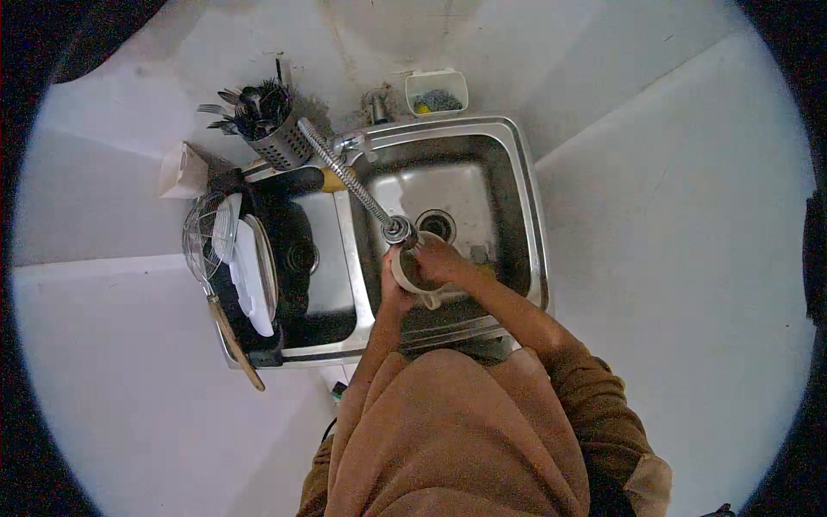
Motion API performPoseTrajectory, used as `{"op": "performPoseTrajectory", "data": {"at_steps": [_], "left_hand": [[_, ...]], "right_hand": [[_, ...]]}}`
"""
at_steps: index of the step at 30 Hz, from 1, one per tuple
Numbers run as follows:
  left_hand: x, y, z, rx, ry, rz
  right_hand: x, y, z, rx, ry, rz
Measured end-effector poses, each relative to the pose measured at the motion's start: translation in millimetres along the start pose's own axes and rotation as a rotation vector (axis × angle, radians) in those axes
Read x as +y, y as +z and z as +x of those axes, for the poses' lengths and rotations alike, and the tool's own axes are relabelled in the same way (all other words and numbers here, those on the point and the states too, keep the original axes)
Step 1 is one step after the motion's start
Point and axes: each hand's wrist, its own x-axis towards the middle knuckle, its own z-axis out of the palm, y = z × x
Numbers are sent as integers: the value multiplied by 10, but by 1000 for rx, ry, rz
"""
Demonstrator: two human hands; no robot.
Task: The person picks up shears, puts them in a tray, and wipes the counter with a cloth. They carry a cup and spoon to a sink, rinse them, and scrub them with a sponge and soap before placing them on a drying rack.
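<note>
Left hand (389, 283): fingers closed round the side of a cream mug (413, 280), holding it over the right-hand bowl of a steel double sink (530, 215).
Right hand (444, 260): lies over the mug's mouth, fingers bent down at the rim. From here I cannot tell whether they grip it or only rest on it.
Mug: between the two hands, its handle on the side nearer the person.
Spray head (396, 229): just beyond the fingertips, close to the mug's rim, at the end of a coiled metal hose (340, 168).
Drain (437, 224): on the bowl floor, just past the right fingers.
Drying rack (284, 258): dark, in the other bowl, left of the left fingers, with white plates (251, 276) on edge.
Strainer (205, 234): wire mesh with a wooden handle, at the rack's outer side, well apart from the fingers.
Cutlery holder (282, 148): perforated metal, full, well beyond the fingers and to the left.
White tub (437, 90): behind the sink, well beyond the fingers, with something dark inside.
Lettering: any print on these items looks too small and blurred to read.
</note>
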Motion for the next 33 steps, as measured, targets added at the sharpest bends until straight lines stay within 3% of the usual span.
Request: {"op": "performPoseTrajectory", "data": {"at_steps": [1,3,4,6,7,9,13,15,16,17,18,20,21,22,25,28,29,30,31,32,33], "left_hand": [[61,278,169,-2,-5,0],[236,1166,756,1146,-27,-23],[272,1130,718,1148,-24,-26],[392,1028,603,1039,-189,-19],[363,1031,562,1071,-158,45],[262,1128,624,1131,-123,-1],[336,1304,831,1226,-104,-27],[320,1021,548,1141,-99,46],[338,917,447,1050,-93,120],[382,912,432,1049,-89,120],[411,916,396,1095,-204,289],[351,932,379,1128,-323,460],[228,935,371,1185,-242,281],[147,963,374,1237,-157,101],[83,1101,274,1279,-146,84],[141,1134,225,1209,-99,-98],[147,1153,223,1209,-96,-99],[219,1299,321,1179,-227,242],[262,1376,379,1125,-355,582],[264,1332,383,1126,-354,581],[261,1241,379,1170,-320,320]], "right_hand": [[-83,-72,10,4,3,2],[-236,-140,56,-138,259,4],[-180,-51,22,-142,258,2],[-107,40,-64,17,-75,471],[-80,19,-38,18,-77,470],[-30,-50,42,-202,330,216],[-95,201,25,-124,194,-65],[95,714,-75,361,-253,307],[-21,544,-138,361,-256,306],[-226,162,-227,210,-29,554],[-364,-40,-291,50,205,797],[-373,42,-305,89,327,787],[-355,71,-291,124,444,773],[-325,84,-272,123,440,772],[-244,152,-264,203,618,1018],[-82,269,-334,261,745,1166],[-42,327,-362,348,737,1424],[-20,366,-389,437,719,1683],[-45,291,-418,435,716,1682],[-70,217,-467,343,740,1901],[-96,131,-510,242,760,2118]]}}
